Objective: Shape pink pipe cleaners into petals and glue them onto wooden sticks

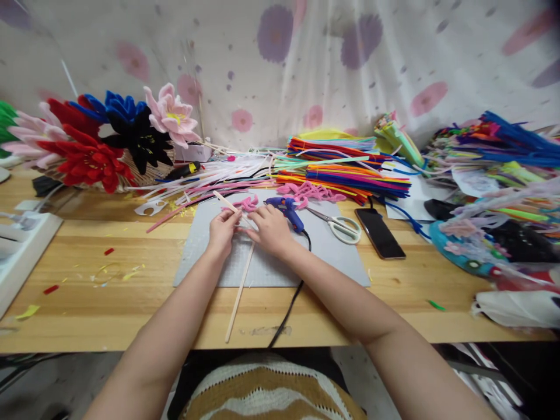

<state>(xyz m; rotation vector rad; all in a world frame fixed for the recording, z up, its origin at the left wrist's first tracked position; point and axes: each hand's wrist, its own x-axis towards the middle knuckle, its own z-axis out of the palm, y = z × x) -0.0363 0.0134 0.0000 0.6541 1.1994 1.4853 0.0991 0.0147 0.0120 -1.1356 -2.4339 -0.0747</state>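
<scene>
My left hand (pixel 224 229) is closed in a pinch on a pale cream pipe cleaner (pixel 224 200), whose upper end slants up and left past the fingertips. My right hand (pixel 271 229) meets it from the right, fingers curled and pressed onto the same pale stem. Below the hands, a pale length (pixel 240 294) runs down past the table's front edge side of the mat; I cannot tell whether both lengths are one bent piece. A grey cutting mat (pixel 196 262) lies under the hands. Pink twisted pipe-cleaner pieces (pixel 247 203) sit just beyond the fingers.
A blue glue gun (pixel 289 211) with a black cord and scissors (pixel 343 227) lie right of my hands, then a phone (pixel 380 233). Pipe-cleaner bundles (pixel 350 178) line the back. Pipe-cleaner flowers (pixel 96 157) stand back left; a power strip (pixel 26 251) is at left.
</scene>
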